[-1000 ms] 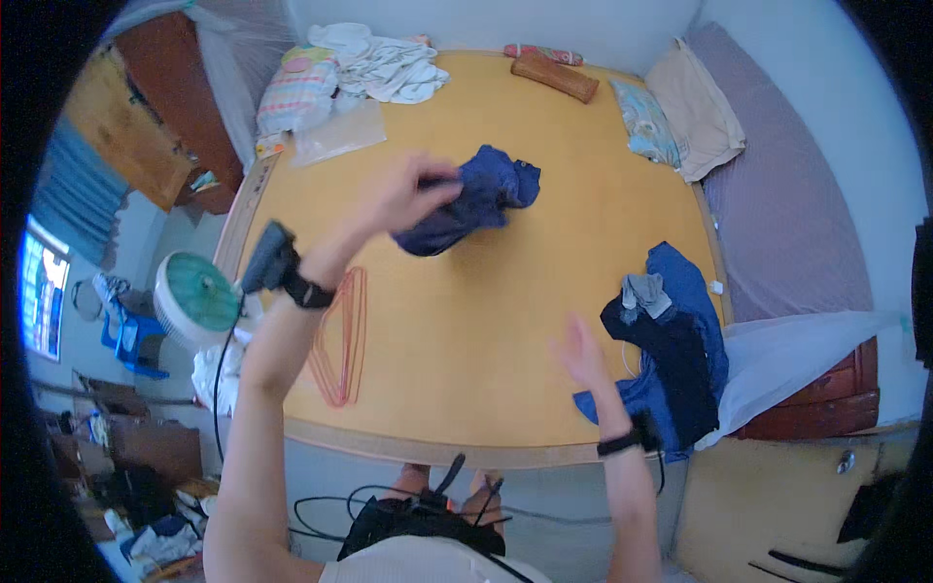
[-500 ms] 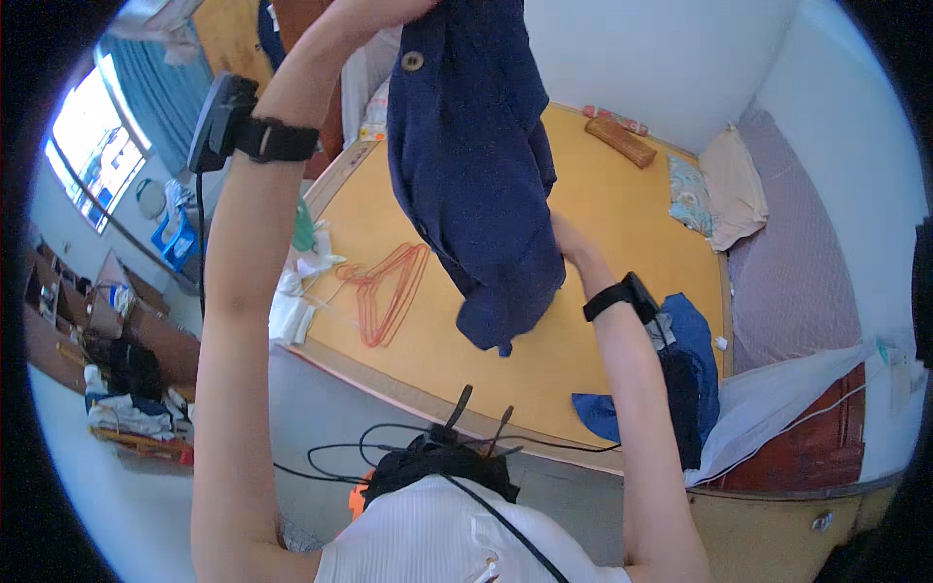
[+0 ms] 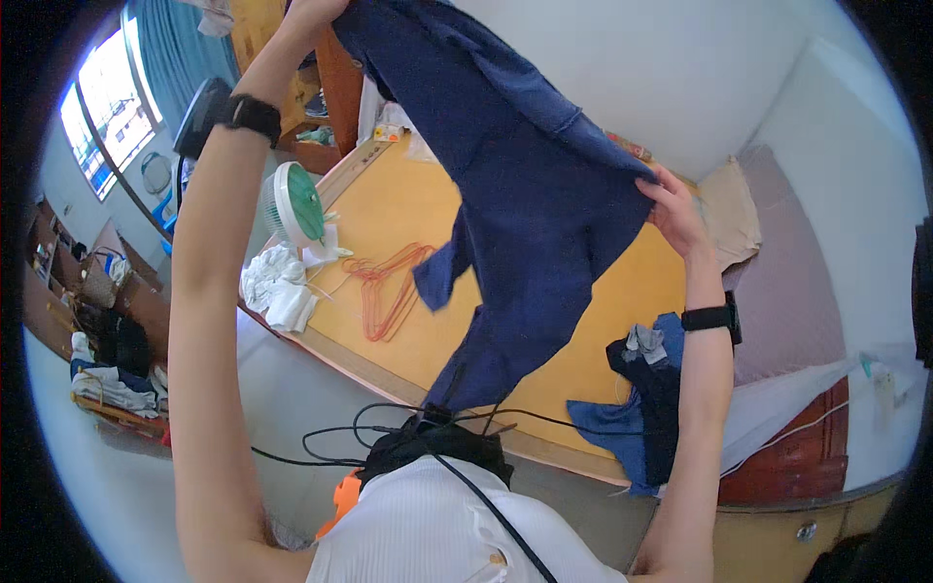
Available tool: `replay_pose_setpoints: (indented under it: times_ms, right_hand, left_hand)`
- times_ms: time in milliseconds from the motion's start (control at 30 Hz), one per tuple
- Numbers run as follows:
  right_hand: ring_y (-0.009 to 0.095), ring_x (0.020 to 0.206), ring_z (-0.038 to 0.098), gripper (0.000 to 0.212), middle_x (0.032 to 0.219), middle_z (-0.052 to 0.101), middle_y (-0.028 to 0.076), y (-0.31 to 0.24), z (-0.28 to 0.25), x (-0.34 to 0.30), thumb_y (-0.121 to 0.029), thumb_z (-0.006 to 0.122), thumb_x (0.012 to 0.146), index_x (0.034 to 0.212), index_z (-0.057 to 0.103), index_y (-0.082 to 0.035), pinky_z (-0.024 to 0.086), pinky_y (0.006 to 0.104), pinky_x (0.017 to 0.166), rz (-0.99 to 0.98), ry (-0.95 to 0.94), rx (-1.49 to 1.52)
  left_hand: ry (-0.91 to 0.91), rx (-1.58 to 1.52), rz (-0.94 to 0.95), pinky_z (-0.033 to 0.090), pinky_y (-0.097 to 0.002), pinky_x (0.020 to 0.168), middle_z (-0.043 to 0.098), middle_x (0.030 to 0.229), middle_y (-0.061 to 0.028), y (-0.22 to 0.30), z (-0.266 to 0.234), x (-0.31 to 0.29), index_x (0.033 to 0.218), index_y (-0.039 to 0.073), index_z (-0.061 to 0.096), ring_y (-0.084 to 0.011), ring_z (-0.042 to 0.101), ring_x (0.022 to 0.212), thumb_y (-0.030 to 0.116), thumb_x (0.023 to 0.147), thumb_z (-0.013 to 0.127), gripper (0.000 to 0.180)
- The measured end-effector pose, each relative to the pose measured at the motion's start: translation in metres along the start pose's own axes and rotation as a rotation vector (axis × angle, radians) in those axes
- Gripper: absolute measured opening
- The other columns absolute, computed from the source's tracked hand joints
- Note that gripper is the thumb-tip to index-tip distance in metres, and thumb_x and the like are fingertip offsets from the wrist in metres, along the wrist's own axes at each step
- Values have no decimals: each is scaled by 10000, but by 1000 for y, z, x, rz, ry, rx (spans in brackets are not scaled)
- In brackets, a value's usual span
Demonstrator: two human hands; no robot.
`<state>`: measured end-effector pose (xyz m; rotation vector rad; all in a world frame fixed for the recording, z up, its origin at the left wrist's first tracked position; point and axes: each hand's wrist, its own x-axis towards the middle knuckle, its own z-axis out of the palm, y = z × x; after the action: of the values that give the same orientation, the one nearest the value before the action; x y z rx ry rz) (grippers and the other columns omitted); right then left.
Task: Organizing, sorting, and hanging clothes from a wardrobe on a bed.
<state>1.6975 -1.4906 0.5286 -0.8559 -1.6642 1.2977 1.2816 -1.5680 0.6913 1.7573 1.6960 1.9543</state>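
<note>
A dark blue garment (image 3: 525, 194) hangs in the air in front of me, spread wide between my two raised hands. My left hand (image 3: 316, 12) grips its top corner at the upper edge of the view, arm stretched up, a black watch on the wrist. My right hand (image 3: 673, 212) pinches the garment's right edge at mid height, with a black band on that wrist. The cloth's lower end dangles over the yellow wooden table (image 3: 408, 214).
Orange wire hangers (image 3: 387, 287) lie on the table. A small green fan (image 3: 294, 209) and white cloths (image 3: 277, 287) sit at its left edge. Dark blue clothes (image 3: 646, 394) hang over the near right edge. Beige fabric (image 3: 729, 209) lies far right. Black cables (image 3: 389, 428) run below.
The garment went from lying on the table to held high. Since half a second ago my hands have spread it wider, and my right hand has moved up its right edge.
</note>
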Motion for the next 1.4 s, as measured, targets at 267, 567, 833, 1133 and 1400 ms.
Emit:
replay_pose_setpoints:
  times_ms: [267,567,833,1133,1400]
  right_hand:
    - [193,907,543,480,1071,510,117,21,78,-89,-198,641,739,1133,435,-19,462,296,758,168,-616,-254]
    - [224,857,541,588,939,553,137,84,125,-66,-288,725,638,1049,436,16,449,320,723,-138,80,-399]
    - [177,554,551,255,544,537,90,113,69,-38,-220,474,768,664,571,-8,434,347,496,33,269,-519]
    - [101,740,532,348,845,595,33,-127,0,9,-269,514,827,1020,556,17,424,206,663,-306,353,-681]
    - [84,673,523,309,755,611,36,-178,48,32,-267,527,823,939,595,11,421,225,611,-532,195,-796]
  left_hand:
    - [-158,-147,284,449,-248,666,607,862,-79,87,58,-1,986,27,590,-151,557,753,191,772,588,269]
    - [-181,-25,345,459,-280,678,613,855,-108,141,65,-18,976,30,599,-178,573,741,234,747,605,308]
    - [22,218,137,452,-324,698,606,832,-165,61,6,29,929,2,601,-244,577,784,231,728,595,304]
    - [-125,73,-258,423,-247,620,599,739,-43,-155,-48,-17,845,5,621,-97,536,676,249,736,605,267]
    - [-162,223,297,410,-339,828,542,1027,-194,-104,19,-65,1051,4,519,-265,520,978,394,599,674,616]
